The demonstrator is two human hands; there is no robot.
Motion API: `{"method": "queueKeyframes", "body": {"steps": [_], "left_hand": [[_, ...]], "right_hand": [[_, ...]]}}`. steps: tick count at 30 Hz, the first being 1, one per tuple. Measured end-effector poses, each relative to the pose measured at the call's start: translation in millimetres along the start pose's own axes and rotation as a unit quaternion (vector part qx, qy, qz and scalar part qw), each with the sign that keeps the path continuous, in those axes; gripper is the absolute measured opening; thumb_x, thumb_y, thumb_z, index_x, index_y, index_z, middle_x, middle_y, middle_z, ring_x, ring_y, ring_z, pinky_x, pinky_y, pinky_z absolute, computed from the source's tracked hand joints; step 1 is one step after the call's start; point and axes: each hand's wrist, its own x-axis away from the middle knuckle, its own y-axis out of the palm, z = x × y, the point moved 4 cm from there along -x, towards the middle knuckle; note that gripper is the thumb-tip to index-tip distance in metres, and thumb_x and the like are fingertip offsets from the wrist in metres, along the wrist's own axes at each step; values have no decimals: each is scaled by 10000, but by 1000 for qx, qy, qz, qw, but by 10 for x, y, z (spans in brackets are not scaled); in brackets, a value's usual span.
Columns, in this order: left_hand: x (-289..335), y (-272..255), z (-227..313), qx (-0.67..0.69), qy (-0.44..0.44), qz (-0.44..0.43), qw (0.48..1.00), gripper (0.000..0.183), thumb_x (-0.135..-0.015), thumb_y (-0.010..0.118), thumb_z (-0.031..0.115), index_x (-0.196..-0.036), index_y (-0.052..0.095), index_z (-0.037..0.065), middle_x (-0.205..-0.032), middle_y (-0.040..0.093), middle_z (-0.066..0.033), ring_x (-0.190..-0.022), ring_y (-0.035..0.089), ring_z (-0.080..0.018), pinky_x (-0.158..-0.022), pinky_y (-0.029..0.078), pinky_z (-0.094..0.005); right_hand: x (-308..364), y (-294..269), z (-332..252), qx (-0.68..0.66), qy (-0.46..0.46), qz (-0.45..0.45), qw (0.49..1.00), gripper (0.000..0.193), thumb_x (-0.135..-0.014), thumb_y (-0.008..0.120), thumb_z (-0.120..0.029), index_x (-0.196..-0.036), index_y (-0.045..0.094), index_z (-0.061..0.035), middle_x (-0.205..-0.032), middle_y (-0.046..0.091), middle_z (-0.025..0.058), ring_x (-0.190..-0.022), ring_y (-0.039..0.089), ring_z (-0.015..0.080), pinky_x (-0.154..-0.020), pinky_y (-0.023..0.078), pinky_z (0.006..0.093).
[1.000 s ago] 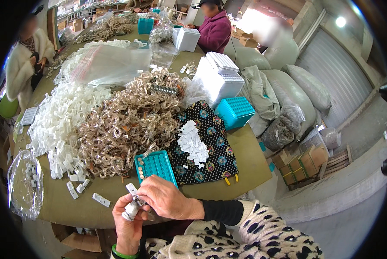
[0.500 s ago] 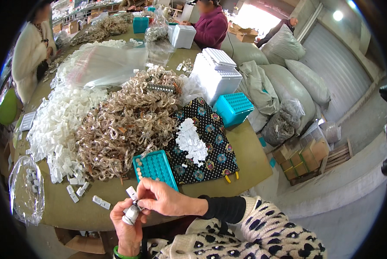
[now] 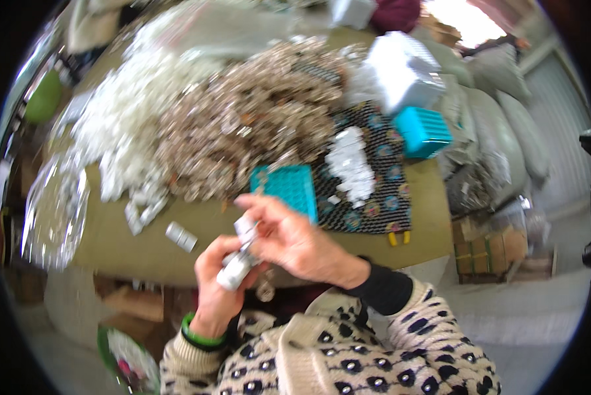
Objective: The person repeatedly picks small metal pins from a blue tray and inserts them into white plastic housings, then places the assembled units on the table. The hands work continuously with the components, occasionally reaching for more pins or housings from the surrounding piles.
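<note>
Both my hands meet in front of the table's near edge, slightly blurred. With fingers closed, my left hand [image 3: 219,280] grips a white rounded piece [image 3: 233,271] that points down and left. My right hand [image 3: 302,247] pinches at a small white plastic piece [image 3: 246,228] just above it; the exact join between them is hidden by fingers. Below the fingers dangles a pale brown clear ring [image 3: 265,291]. Right behind my right hand lies a teal tray [image 3: 294,187] with rows of hollows. One loose white piece [image 3: 181,237] rests on the table left of my hands.
A large heap of brownish clear coils [image 3: 242,125] fills the table's middle, a white-piece heap [image 3: 137,112] beside it. On a patterned black cloth [image 3: 381,204] lie white bits [image 3: 350,164]. A teal basket [image 3: 424,131], stacked white trays [image 3: 401,72] and sacks [image 3: 493,131] stand right.
The view has tipped down and shifted, so the table sits higher and further right. My hands remain together at the white pieces, and the dangling ring now shows below them.
</note>
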Motion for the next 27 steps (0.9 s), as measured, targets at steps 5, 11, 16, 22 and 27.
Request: {"method": "queueKeyframes", "body": {"steps": [5,11,16,22,27], "left_hand": [[-11,4,-51,64,-27,-47,996,179,-951,644,118,-1102,624,23,-982,700,-136,-792,694,-181,-548,470,-204],[-58,7,-48,87,-19,-65,994,241,-942,653,223,-1116,604,63,-990,708,-150,-835,711,-201,-469,359,-189],[-48,20,-69,124,8,-90,988,177,-936,646,79,-1106,656,32,-988,705,-78,-742,645,-84,-502,401,-173],[-40,11,-57,101,66,-31,992,176,-929,660,80,-1099,654,34,-975,688,-43,-785,614,-55,-564,446,-173],[-41,12,-140,208,-23,-45,977,179,-932,680,129,-1091,626,69,-950,676,-36,-807,657,-87,-541,467,-176]], "right_hand": [[40,-79,-32,25,-28,75,996,272,-965,592,-16,-1237,609,-11,-1062,684,80,-958,645,127,-841,531,256],[59,-63,-85,152,-146,130,969,136,-927,623,29,-1049,676,0,-968,712,92,-843,677,125,-754,551,247],[115,-3,-72,220,-188,176,941,110,-912,632,64,-1017,642,34,-974,710,132,-856,692,163,-726,567,268],[110,100,-118,278,-281,134,909,194,-857,656,68,-1042,636,14,-1020,669,157,-881,656,239,-741,546,313],[161,140,-32,290,-293,94,906,326,-824,697,15,-1142,634,-18,-1122,593,148,-971,575,289,-819,499,343]]}}
